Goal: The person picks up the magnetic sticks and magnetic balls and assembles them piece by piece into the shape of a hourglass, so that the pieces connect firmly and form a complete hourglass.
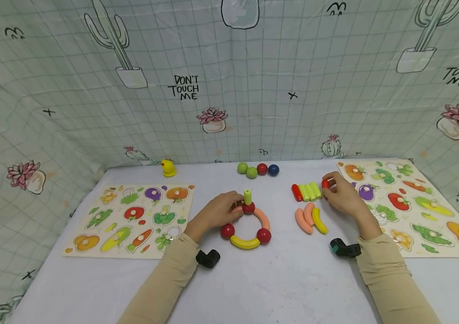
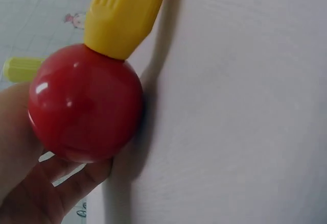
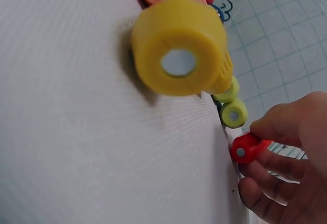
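Observation:
In the head view, red balls and curved magnetic rods form a ring on the table. A yellow curved rod [image 1: 245,243] is at the front, and a pink curved rod [image 1: 262,219] is on the right. A short light-green rod [image 1: 247,196] stands upright on the far red ball [image 1: 248,208]. My left hand [image 1: 222,209] grips the ring's left pink curved rod [image 1: 237,209], mostly covered by the fingers. In the left wrist view, a red ball [image 2: 86,103] hides the fingertips. My right hand [image 1: 340,194] pinches a short red magnetic rod [image 3: 249,147] between thumb and fingers.
Beside the right hand lie a red rod [image 1: 297,192], several light-green rods [image 1: 309,191], and loose pink and yellow curved rods [image 1: 319,220]. Green, red and blue balls [image 1: 262,169] line the back near a yellow duck [image 1: 168,168]. Vegetable-picture boards [image 1: 91,216] flank both sides.

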Motion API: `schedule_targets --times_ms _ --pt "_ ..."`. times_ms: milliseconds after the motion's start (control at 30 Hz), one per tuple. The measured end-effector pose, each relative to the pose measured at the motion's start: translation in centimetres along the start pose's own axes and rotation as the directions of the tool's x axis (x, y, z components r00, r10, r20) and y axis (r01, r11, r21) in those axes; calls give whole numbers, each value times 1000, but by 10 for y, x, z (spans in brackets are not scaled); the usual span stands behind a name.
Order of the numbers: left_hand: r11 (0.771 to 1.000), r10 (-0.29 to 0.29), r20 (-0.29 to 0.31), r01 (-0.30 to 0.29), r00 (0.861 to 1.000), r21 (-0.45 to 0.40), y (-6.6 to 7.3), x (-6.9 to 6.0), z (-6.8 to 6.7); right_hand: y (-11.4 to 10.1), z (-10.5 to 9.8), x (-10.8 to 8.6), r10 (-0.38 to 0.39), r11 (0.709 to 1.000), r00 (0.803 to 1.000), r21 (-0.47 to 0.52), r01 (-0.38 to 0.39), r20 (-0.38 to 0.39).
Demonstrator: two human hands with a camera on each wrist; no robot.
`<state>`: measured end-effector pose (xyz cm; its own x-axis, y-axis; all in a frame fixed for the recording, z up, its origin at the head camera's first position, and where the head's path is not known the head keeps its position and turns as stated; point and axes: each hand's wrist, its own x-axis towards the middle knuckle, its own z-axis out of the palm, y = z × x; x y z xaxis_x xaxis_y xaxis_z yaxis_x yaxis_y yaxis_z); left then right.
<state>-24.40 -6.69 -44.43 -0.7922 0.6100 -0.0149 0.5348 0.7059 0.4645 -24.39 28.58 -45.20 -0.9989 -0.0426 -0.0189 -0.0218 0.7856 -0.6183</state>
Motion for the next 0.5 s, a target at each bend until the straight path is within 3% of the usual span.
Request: schedule_targets --times_ms 133,500 --pt "998 -26 -49 23 998 -52 -1 0 3 -1 -1 1 0 1000 1000 22 1 -27" --pt "988 -41 -145 19 989 -153 -7 -2 11 -6 0 0 7 998 998 59 -3 -61"
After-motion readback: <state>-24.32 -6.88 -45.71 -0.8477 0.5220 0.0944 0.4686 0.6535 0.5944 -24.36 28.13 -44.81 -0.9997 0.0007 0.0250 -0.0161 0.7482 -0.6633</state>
